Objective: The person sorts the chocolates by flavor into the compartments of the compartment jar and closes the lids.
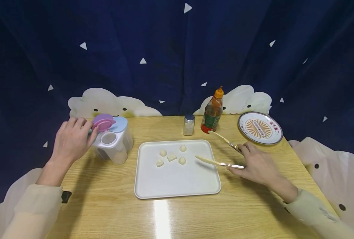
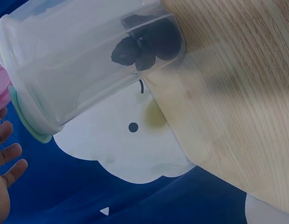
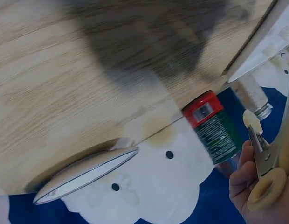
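My left hand (image 1: pixel 73 137) is at a clear multi-section storage canister (image 1: pixel 121 152) on the left of the table. Its thumb and forefinger appear to pinch the raised pink-and-purple flip lid (image 1: pixel 103 122), baring a round opening; the other fingers are spread loosely in the left wrist view. Dark pieces (image 2: pixel 147 44) lie inside the canister. My right hand (image 1: pixel 259 164) grips scissor-style tongs (image 1: pixel 232 165) with beige ring handles. Their pale tips are spread apart, one over the right edge of the white tray (image 1: pixel 177 186). Several small white moulded pieces (image 1: pixel 171 156) sit on that tray.
Behind the tray stand a small glass jar (image 1: pixel 188 125) with a dark lid and a red sauce bottle (image 1: pixel 212 114) with an orange cap. A patterned plate (image 1: pixel 260 128) lies at the back right. A dark blue curtain (image 1: pixel 165 49) hangs behind the table.
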The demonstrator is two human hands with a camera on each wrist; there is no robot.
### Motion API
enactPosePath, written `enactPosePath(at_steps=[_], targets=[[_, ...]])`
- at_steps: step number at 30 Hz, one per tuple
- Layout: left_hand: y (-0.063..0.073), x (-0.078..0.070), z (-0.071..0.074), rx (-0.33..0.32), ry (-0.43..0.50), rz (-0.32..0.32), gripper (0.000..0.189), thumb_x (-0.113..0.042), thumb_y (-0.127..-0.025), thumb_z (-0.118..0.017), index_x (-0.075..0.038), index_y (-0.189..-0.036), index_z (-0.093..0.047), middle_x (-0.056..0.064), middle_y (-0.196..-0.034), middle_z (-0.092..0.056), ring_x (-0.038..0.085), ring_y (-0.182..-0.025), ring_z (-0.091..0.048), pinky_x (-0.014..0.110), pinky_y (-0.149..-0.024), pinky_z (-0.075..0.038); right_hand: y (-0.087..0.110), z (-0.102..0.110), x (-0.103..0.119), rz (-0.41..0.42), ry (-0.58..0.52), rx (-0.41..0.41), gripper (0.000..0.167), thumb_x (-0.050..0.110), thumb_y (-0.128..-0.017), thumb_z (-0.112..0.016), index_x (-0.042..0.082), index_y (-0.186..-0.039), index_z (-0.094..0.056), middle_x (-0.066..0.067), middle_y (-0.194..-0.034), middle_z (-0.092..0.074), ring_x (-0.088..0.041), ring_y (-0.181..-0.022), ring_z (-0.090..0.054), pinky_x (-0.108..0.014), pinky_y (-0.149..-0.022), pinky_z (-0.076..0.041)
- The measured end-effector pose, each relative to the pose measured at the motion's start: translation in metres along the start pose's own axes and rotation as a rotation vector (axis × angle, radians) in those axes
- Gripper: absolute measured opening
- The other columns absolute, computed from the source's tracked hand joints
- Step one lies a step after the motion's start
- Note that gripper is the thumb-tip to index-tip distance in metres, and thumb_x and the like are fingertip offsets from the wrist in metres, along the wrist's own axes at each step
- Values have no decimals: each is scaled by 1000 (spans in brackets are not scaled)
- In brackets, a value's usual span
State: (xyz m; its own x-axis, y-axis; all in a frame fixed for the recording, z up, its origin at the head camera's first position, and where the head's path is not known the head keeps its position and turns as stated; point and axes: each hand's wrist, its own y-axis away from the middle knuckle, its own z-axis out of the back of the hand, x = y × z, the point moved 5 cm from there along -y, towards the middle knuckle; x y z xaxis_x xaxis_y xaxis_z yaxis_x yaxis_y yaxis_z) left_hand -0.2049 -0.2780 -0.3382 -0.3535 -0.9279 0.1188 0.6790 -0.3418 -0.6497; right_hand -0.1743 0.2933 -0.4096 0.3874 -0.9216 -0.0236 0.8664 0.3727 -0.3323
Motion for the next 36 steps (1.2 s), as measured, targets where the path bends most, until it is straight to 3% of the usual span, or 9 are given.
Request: enactPosePath(at_steps=[5,20,26,36], targets=[[0,0,0,9,-4,5,25,-23,-95,-64,2,-97,-62,26,-94,-67,46,-92,-61,55,-71,-50,-6,-5,18,57,-38,17,86,67,-68,-84,6,-126,-66,-7,-110,-66,-21,-79,-65,-32,-50,-45],[1,0,0,21,0,14,24,-23,-95,-64,1,-95,-62,26,-95,-67,45,-93,-60,54,-72,-49,-13,-23,50,141,-142,51,63,53,-69,-87,12,-115,-72,2,-98,-66,-8,-73,-56,-22,-51,-39],[1,0,0,28,6,21,24,-23,-95,-65,1,-95,-61,26,-96,-67,45,-94,-59,55,-73,-49,-16,-31,55,169,-174,76,53,47,-71,-86,14,-111,-73,6,-93,-63,-2,-67,-48,-19,-53,-35],[1,0,-1,61,-1,37,23,-23,-95,-66,0,-96,-62,26,-98,-68,44,-98,-59,55,-76,-50,-21,-36,61,200,-203,94,42,42,-75,-84,16,-106,-73,7,-91,-63,-1,-66,-45,-19,-52,-33]])
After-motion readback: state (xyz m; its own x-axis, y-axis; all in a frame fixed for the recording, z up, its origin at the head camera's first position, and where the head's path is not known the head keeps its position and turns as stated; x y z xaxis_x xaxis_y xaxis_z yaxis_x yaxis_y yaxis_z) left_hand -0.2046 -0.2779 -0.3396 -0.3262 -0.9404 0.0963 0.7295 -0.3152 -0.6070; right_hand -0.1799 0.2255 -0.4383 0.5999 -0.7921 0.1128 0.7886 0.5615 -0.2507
